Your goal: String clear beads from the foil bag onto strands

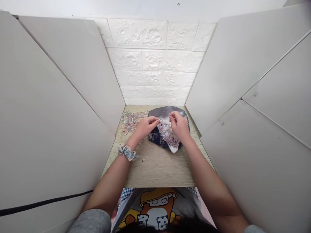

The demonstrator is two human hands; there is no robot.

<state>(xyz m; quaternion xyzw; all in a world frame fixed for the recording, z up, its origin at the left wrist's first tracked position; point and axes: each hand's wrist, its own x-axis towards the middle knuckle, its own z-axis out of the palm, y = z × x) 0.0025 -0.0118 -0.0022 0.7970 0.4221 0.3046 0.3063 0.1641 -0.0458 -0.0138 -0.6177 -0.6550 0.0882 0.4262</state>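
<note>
Head: left hand (145, 127), right hand (179, 125), both curled

A pale oak-look worktop (160, 168) – wood-grain laminate, matt and finely lined; a dark navy patterned cloth (154, 139) with a satiny sheen along its grey upper part; a loose heap of small translucent multicoloured beads (131, 121), glossy, glass or plastic; a rough embossed white brick-effect wall panel (150, 61); smooth matt white board side panels (60, 81).

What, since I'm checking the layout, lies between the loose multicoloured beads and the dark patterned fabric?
In the head view, the left hand crosses it, above a pale wood-grain tabletop.
</note>
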